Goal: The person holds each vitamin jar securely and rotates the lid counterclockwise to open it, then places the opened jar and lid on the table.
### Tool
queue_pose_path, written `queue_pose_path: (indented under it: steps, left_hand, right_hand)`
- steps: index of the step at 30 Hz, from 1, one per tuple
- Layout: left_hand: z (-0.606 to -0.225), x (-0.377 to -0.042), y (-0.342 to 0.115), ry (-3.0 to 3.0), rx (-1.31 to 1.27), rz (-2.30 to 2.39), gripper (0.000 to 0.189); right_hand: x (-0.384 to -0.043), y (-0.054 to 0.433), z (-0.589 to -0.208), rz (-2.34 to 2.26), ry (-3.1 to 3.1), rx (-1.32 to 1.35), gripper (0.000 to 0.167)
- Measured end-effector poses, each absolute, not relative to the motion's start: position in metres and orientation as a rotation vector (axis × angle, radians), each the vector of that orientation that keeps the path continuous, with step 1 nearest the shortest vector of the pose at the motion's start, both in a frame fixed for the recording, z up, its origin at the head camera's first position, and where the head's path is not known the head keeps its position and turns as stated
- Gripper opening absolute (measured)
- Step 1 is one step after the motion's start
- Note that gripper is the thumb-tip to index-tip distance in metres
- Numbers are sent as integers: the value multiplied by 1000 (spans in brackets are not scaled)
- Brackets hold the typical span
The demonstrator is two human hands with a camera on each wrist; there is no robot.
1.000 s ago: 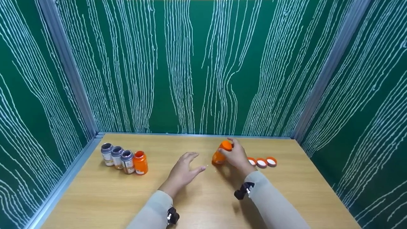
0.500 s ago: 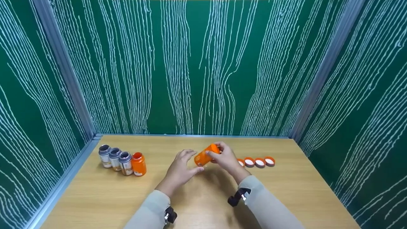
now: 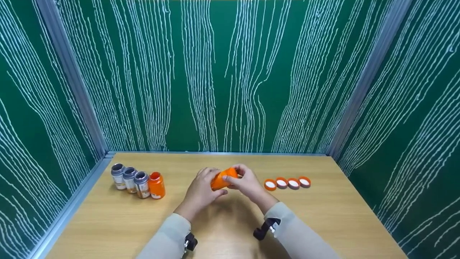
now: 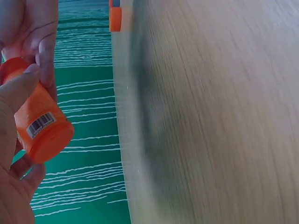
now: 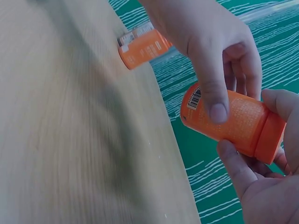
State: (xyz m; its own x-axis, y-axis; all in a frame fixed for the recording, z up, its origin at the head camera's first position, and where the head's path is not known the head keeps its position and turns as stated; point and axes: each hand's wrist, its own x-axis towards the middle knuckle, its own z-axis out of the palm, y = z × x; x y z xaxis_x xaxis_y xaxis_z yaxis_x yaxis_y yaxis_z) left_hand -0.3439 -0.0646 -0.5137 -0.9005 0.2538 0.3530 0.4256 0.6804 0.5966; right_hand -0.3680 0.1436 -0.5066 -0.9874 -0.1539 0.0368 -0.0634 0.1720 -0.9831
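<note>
An orange plastic bottle (image 3: 219, 181) with an orange cap (image 5: 269, 139) is tilted above the table, between both hands. My left hand (image 3: 199, 189) has its fingers and thumb around the base end, beside the barcode label (image 4: 41, 124). My right hand (image 3: 249, 185) grips the cap end, thumb on the near side and fingertips round the far side. In the right wrist view the cap sits on the bottle, partly covered by the right fingers. The bottle's base faces down and left in the head view.
On the left of the wooden table (image 3: 118, 223) stand three uncapped grey-and-white bottles (image 3: 142, 187) and an uncapped orange bottle (image 3: 157, 186) in a slanting row. Several orange-rimmed caps (image 3: 281, 182) lie upturned in a row at right. Green, white-streaked walls (image 3: 230, 90) enclose the table.
The right hand has lifted the capped orange bottle from the table, tilted it and carried it left. The left hand, earlier apart from it, now grips its base end.
</note>
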Motion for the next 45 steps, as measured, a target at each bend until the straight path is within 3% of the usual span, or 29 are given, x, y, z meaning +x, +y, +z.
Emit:
queue_pose_path:
  steps: [18,45]
  left_hand:
    - [-511,-343,-66,-2656,-570,-991,53]
    - [-513,-350,-70,-2689,-648,-743,58]
  right_hand:
    - [-366,146,-511,-1933,2291,-291,45]
    - [-383,163,-505,-1510,2402,-345,60]
